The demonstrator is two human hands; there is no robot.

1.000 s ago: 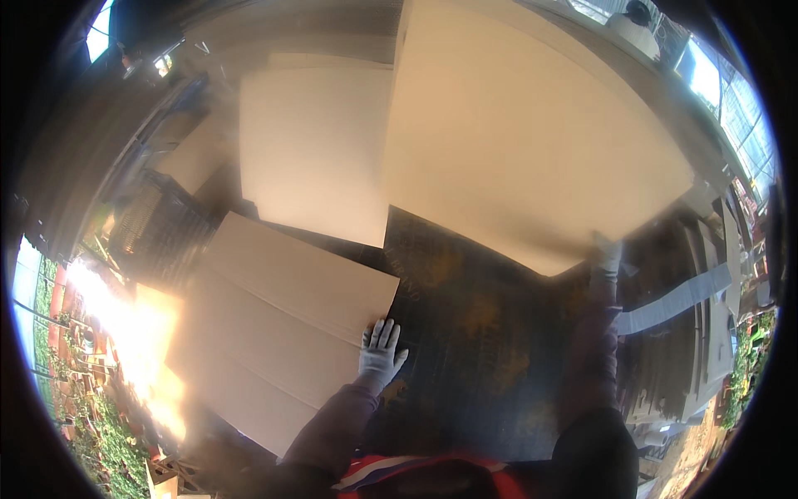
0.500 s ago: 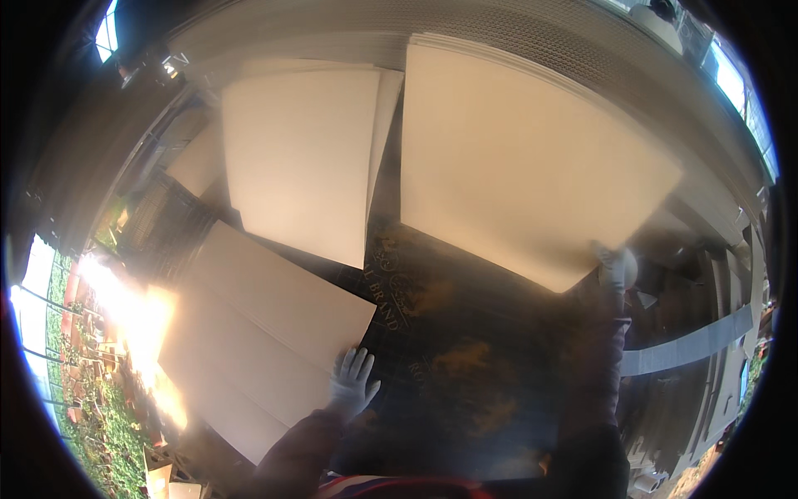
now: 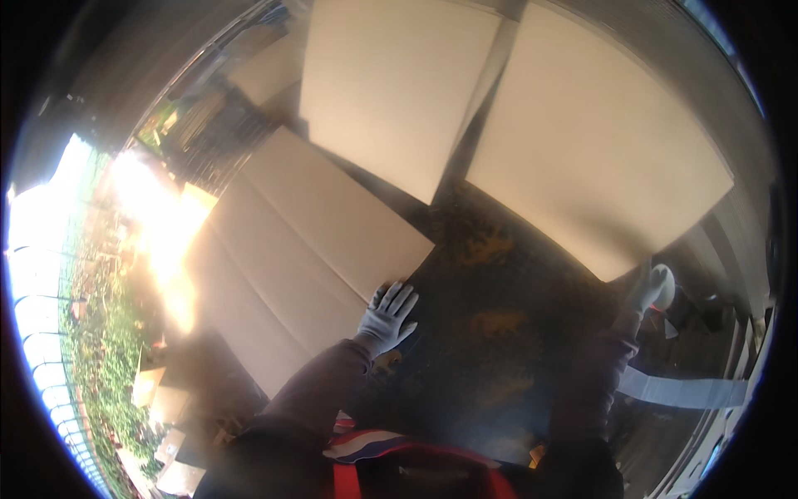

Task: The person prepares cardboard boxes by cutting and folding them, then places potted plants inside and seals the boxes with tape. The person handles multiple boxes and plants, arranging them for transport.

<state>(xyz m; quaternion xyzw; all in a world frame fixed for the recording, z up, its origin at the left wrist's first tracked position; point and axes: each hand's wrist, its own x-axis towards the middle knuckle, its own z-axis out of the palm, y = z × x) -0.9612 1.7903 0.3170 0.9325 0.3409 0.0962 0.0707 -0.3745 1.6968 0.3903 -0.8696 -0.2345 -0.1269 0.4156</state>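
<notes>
Gloved in pale grey, my left hand (image 3: pixel 387 318) lies with its fingers apart on the right edge of a creased cardboard sheet (image 3: pixel 287 249), left of the middle. My right hand (image 3: pixel 641 297), also gloved, is at the near right corner of a large flat cardboard sheet (image 3: pixel 607 141) on the right. Its fingers are blurred and in shadow, so I cannot tell whether they grip the board. Close beside it is a white rounded thing (image 3: pixel 662 285). Farther off, between the two, a stack of paler board sheets (image 3: pixel 399 83) lies flat.
All the boards lie on a dark surface (image 3: pixel 490 324) with faded orange-brown marks. A grey strip (image 3: pixel 682 389) runs across at the lower right. Bright glare, green plants (image 3: pixel 100 333) and a wire fence (image 3: pixel 50 366) are at the left. Some cardboard pieces (image 3: pixel 166 403) lie at the lower left.
My view has turned, so the boards appear farther right and higher. My left hand stays on the creased sheet's edge, and my right hand stays by the right board's near corner.
</notes>
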